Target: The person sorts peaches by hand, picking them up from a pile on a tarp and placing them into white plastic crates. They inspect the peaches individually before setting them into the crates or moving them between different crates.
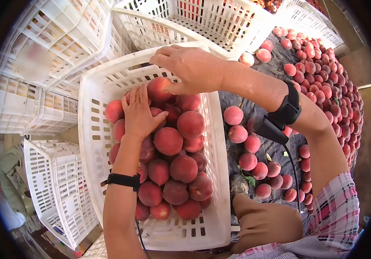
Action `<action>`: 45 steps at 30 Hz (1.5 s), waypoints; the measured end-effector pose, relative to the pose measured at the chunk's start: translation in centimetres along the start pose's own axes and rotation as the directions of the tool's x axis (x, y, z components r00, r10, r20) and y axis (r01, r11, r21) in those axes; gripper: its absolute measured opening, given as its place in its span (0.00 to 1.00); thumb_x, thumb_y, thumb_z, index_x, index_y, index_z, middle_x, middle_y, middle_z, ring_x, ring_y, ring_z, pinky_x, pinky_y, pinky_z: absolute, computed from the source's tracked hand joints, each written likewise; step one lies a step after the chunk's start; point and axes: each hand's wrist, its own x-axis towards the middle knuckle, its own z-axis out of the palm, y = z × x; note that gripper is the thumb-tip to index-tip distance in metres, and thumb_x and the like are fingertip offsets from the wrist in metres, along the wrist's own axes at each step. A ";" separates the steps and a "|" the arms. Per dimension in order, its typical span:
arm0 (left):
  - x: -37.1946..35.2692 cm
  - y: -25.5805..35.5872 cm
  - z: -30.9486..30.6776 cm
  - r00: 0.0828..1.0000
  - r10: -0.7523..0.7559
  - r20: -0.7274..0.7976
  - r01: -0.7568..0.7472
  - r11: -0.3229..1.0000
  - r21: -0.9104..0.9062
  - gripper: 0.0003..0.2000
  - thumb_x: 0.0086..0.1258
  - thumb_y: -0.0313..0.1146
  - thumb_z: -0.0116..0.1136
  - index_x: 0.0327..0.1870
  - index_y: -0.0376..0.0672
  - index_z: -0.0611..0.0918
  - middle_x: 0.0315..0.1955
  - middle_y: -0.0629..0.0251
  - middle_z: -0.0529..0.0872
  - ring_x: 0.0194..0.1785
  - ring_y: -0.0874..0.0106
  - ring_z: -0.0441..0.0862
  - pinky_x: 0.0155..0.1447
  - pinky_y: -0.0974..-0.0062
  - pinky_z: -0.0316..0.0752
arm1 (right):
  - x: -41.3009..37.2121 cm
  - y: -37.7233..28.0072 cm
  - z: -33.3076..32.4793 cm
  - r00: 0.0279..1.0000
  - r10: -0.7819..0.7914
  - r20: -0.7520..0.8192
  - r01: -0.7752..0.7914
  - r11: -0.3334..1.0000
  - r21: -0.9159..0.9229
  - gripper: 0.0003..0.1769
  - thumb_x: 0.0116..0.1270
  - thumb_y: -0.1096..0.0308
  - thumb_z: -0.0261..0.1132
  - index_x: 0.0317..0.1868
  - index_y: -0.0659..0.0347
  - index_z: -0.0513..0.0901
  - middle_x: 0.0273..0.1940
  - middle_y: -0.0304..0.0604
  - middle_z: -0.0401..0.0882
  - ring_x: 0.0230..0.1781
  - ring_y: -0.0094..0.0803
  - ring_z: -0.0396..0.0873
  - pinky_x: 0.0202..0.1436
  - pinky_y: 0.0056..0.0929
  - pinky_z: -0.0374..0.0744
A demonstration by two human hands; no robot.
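Observation:
In front of me a white plastic crate (pixel 221 181) holds a heap of red peaches (pixel 168 141). My left hand (pixel 138 113) lies on the fruit at the left of the heap, its fingers spread and its thumb out to the right. Over the far end of the crate is my right hand (pixel 189 67), palm down. Its thumb is beside a large peach (pixel 159 89) and its fingers reach toward the far rim, apart from the thumb. Its palm is hidden, and no peach is visibly gripped in either hand.
On black sheeting (pixel 267 142) to the right lie loose peaches (pixel 248 161), with a large peach pile (pixel 323 77) beyond. White crates stand at the left (pixel 60 172), in a stack at the upper left (pixel 64 30), and behind (pixel 164 32).

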 end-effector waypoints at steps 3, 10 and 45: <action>-0.2 0.2 -0.1 1.000 -0.006 0.021 0.006 1.000 0.011 0.49 0.50 0.54 0.69 0.71 0.40 0.58 0.66 0.57 0.66 0.71 0.62 0.58 0.73 0.55 0.46 | -4.2 -0.1 -2.3 0.944 -0.042 -0.328 0.052 0.998 0.023 0.23 0.57 0.65 0.66 0.51 0.65 0.73 0.48 0.52 0.76 0.48 0.50 0.78 0.50 0.42 0.78; 0.7 0.0 0.6 0.999 -0.012 0.051 0.007 0.996 0.089 0.40 0.59 0.54 0.63 0.70 0.44 0.63 0.63 0.55 0.72 0.69 0.59 0.63 0.69 0.55 0.54 | -22.4 0.8 0.0 0.805 0.487 -0.337 -0.411 0.869 0.274 0.19 0.59 0.66 0.65 0.50 0.64 0.74 0.47 0.52 0.77 0.46 0.51 0.78 0.49 0.42 0.79; 3.6 2.6 1.0 0.931 -0.143 0.337 0.302 0.820 -0.487 0.25 0.68 0.40 0.53 0.63 0.35 0.70 0.55 0.53 0.78 0.55 0.63 0.78 0.58 0.67 0.72 | -63.1 3.8 10.8 -0.121 0.978 -0.170 -0.960 -0.159 -0.231 0.42 0.48 0.49 0.71 0.61 0.60 0.69 0.55 0.58 0.72 0.61 0.53 0.68 0.59 0.44 0.74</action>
